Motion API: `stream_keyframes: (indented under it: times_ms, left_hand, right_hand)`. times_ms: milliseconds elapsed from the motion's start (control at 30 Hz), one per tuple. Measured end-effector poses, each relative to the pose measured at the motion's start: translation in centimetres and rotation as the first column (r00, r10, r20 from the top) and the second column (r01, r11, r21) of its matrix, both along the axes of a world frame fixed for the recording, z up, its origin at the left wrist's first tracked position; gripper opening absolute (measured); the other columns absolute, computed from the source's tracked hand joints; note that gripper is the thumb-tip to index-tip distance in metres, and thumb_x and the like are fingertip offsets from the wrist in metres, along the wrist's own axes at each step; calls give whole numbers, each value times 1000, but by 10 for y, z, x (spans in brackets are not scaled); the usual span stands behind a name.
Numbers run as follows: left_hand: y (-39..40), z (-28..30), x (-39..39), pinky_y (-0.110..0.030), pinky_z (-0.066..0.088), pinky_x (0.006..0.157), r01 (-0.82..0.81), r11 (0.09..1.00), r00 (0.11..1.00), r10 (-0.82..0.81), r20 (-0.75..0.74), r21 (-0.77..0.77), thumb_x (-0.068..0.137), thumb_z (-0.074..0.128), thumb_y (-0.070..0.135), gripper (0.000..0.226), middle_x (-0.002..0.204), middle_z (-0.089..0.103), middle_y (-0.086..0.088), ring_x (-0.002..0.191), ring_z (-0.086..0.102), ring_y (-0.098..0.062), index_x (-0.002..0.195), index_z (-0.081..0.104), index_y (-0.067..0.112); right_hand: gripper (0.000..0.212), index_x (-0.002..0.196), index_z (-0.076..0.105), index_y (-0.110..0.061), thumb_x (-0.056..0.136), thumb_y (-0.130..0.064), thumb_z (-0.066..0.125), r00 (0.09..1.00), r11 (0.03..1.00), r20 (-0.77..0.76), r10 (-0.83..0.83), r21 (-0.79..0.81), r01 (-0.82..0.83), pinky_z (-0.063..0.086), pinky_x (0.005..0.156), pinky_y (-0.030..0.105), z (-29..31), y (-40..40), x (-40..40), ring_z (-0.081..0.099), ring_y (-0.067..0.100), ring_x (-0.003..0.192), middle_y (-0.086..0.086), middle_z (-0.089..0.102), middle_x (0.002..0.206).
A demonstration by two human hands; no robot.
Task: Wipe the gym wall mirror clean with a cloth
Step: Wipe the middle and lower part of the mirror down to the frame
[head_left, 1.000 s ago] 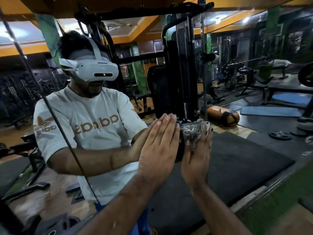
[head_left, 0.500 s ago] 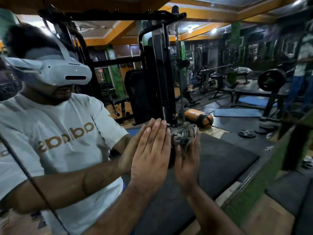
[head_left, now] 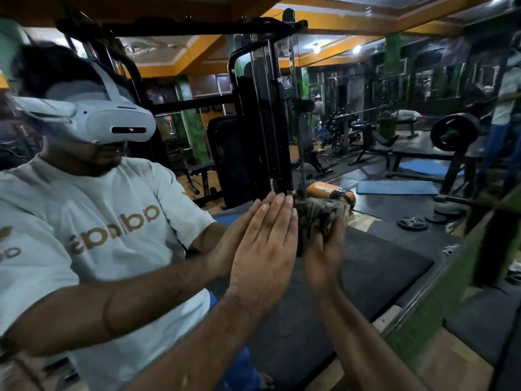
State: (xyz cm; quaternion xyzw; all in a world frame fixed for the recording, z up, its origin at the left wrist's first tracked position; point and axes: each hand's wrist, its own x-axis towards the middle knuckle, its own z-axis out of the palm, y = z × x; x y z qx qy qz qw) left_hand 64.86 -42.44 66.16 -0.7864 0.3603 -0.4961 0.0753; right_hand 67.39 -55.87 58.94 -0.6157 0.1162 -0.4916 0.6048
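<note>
Wiping is judged to be under way, with no finished area that can be told apart from the rest. A crumpled grey cloth (head_left: pixel 321 215) is bunched in the right hand (head_left: pixel 324 258), whose fingers are closed around its lower part, and it is pressed against the mirror (head_left: pixel 380 249) just right of the frame's centre. The left hand (head_left: pixel 263 249) is held flat against the glass at about 9 o'clock from the cloth, fingers straight and together, gripping nothing; its reflection meets it palm to palm. The two hands are just beside each other, almost touching.

Most of the view is filled by the mirror, in which a person in a white T-shirt and a white headset (head_left: pixel 93 119) is reflected at 9 to 10 o'clock, a black cable machine (head_left: pixel 262 114) at 12 o'clock, and benches, mats and weight plates from 1 to 3 o'clock. The mirror's lower edge and a green-covered ledge (head_left: pixel 439 311) are seen running from 3 o'clock down to 5 o'clock.

No streaks, smears or dry-versus-wet boundaries can be made out on the glass, so the share already cleaned cannot be told. Only a small patch at mid height is covered by the cloth; the upper reaches and the stretch toward 3 o'clock are judged as possibly left to do
</note>
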Motion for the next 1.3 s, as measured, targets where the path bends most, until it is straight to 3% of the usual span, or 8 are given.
stream_keyframes:
  times_ms: [133, 300, 500, 667, 833, 1000, 1200, 1300]
  left_hand:
    - [-27, 3, 7, -44, 9, 127, -7, 1000, 1000, 8, 20, -14, 94, 34, 12, 57, 158, 36, -20, 150, 28, -32, 148, 44, -2]
    - [-52, 9, 13, -44, 8, 127, -42, 999, 998, 42, 55, 2, 93, 39, 13, 59, 161, 30, -22, 152, 22, -33, 150, 39, -3]
    - [-88, 14, 19, -44, 14, 125, -64, 998, 995, 63, 81, 9, 97, 40, 16, 56, 160, 33, -21, 151, 28, -32, 150, 42, -1]
    - [-115, 17, 26, -44, 16, 125, -88, 996, 992, 84, 99, 35, 97, 29, 13, 56, 159, 34, -21, 150, 30, -33, 149, 44, 0]
    - [-141, 19, 33, -45, 8, 127, -106, 994, 993, 104, 59, 16, 96, 46, 16, 60, 163, 24, -23, 153, 20, -34, 152, 33, -2]
    - [-171, 20, 38, -44, 6, 126, -127, 991, 991, 124, 57, 39, 97, 45, 16, 62, 164, 21, -23, 153, 19, -34, 154, 29, -3]
    - [-198, 15, 43, -45, 9, 127, -109, 994, 993, 109, 40, 1, 98, 42, 14, 60, 164, 21, -22, 154, 17, -34, 154, 30, -2]
    - [-206, 8, 44, -45, 7, 127, -90, 996, 996, 90, 26, 25, 99, 43, 17, 62, 165, 19, -22, 154, 15, -33, 156, 26, -1]
  right_hand:
    - [67, 167, 16, -20, 109, -32, 45, 995, 898, 53, -83, -429, 98, 16, 130, 50, 1, -20, -6, 3, 12, 162, -2, 10, 176]
    - [66, 166, 21, -23, 104, -35, 44, 997, 993, 39, -70, -92, 73, 18, 129, 56, 7, -48, 13, 10, 18, 162, 3, 17, 174]
    - [66, 166, 17, -8, 108, -20, 45, 989, 866, 79, -123, -479, 146, 13, 131, 53, -6, -85, 13, 5, 21, 163, 6, 11, 175]
    - [71, 166, 22, -14, 102, -39, 41, 998, 998, -3, -62, 10, 62, 18, 130, 52, 23, -103, 23, 12, 21, 161, 8, 17, 174]
    - [66, 167, 15, -15, 108, -27, 42, 994, 872, 65, -88, -477, 108, 14, 130, 54, 5, -134, 20, 4, 20, 163, 7, 12, 175]
    - [70, 167, 18, -13, 104, -35, 40, 996, 997, -61, -62, -49, 59, 13, 131, 49, 19, -160, 30, 5, 17, 162, 4, 11, 175]
    - [63, 165, 16, -13, 109, -23, 43, 995, 877, 46, -89, -471, 100, 16, 130, 57, 3, -194, 32, 5, 24, 163, 11, 14, 174]
    - [64, 166, 17, -12, 110, -29, 42, 989, 947, 3, -150, -286, 145, 17, 129, 56, -21, -205, 37, 8, 21, 162, 8, 15, 174]
